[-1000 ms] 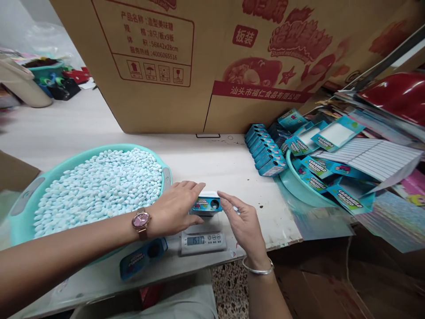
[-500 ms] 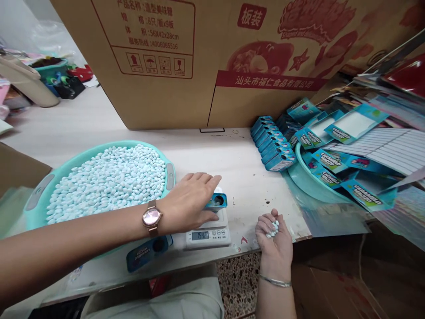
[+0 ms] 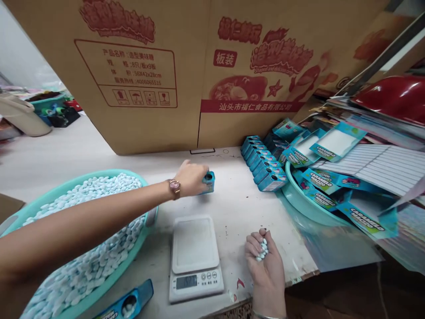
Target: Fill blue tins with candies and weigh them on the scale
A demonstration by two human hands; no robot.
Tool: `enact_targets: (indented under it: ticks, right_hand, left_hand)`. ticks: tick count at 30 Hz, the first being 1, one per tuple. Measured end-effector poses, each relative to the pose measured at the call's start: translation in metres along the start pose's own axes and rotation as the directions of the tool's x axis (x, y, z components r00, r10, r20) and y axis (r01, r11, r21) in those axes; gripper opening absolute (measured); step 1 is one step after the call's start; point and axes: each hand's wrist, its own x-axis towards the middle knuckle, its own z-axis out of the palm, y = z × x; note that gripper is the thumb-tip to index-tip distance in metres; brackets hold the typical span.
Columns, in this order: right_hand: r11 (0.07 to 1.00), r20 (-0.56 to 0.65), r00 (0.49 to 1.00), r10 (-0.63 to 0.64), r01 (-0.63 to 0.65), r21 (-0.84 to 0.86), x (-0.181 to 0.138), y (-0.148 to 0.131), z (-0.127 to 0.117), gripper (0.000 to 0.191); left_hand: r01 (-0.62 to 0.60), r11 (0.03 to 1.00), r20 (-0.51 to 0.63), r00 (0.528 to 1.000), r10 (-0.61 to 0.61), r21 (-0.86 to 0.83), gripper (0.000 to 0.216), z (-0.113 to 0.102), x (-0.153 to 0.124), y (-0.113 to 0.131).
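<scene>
My left hand point(image 3: 193, 178) is closed around a small blue candy box point(image 3: 209, 180) with a round dark hole in its end, just above the table behind the scale. My right hand point(image 3: 264, 261) lies palm up at the table's front edge, its fingers curled over several pale blue candies point(image 3: 263, 250). Between the hands and nearer to me stands a white kitchen scale point(image 3: 195, 243), its plate bare and its display lit. Under my left forearm sits a mint-green basin point(image 3: 146, 186) heaped with the same candies. Another blue box point(image 3: 128, 305) lies at the front, candies showing in its hole.
A large cardboard carton point(image 3: 146, 128) stands across the back. Right of the middle is a row of blue boxes point(image 3: 264, 164). A second green basin point(image 3: 302, 201) at the right holds flattened packaging point(image 3: 368, 212). A beige jug point(image 3: 25, 113) stands at the far left.
My left hand has lifted the blue box off the scale and carried it back, away from me. My right hand still holds its candies. The camera view has shifted.
</scene>
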Motion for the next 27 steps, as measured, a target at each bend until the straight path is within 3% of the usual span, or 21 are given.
enact_targets:
  ticks: [4,7,10,14,17,19,21,23,27]
  right_hand:
    - [0.999,-0.006,1.000,0.026,-0.026,0.027,0.004,0.003,0.006,0.018]
    - [0.999,-0.004,0.999,0.043,-0.042,0.021,0.003,0.003,0.007,0.021]
    - [0.998,-0.018,0.999,0.051,-0.051,0.021,-0.001,-0.001,0.003,0.023]
    - [0.998,-0.067,0.998,0.010,-0.006,0.062,-0.008,-0.003,-0.005,0.020]
    - [0.997,-0.115,0.993,-0.020,0.029,0.075,-0.016,0.003,-0.006,0.014]
    - [0.997,-0.110,0.994,-0.021,0.029,0.069,-0.022,0.011,-0.004,0.011]
    - [0.998,-0.077,0.997,-0.014,0.018,0.060,-0.029,0.019,-0.001,0.010]
    - [0.999,-0.040,0.999,0.002,0.001,0.054,-0.036,0.025,0.003,0.010]
    - [0.998,-0.010,1.000,0.015,-0.014,0.059,-0.051,0.025,0.008,0.009]
  left_hand:
    - [0.063,0.997,0.003,0.998,-0.063,0.036,0.022,0.020,0.041,-0.026]
    - [0.126,0.992,0.015,0.992,-0.126,0.025,0.057,0.023,0.034,-0.028]
    - [0.108,0.994,-0.018,0.994,-0.107,0.005,0.098,0.007,-0.017,-0.013]
    - [-0.130,0.991,0.045,0.990,0.130,-0.014,0.100,-0.021,-0.133,0.021]
    - [-0.214,0.976,0.114,0.972,0.208,0.048,0.088,-0.011,-0.220,0.035]
    - [-0.163,0.978,0.079,0.985,0.153,0.133,0.088,0.012,-0.263,0.036]
    - [-0.113,0.962,0.014,0.994,0.112,0.247,0.074,0.034,-0.289,0.033]
    - [-0.090,0.952,-0.014,0.995,0.098,0.293,0.073,0.045,-0.301,0.033]
    - [-0.050,0.986,-0.082,0.995,0.064,0.162,0.086,0.024,-0.296,0.038]
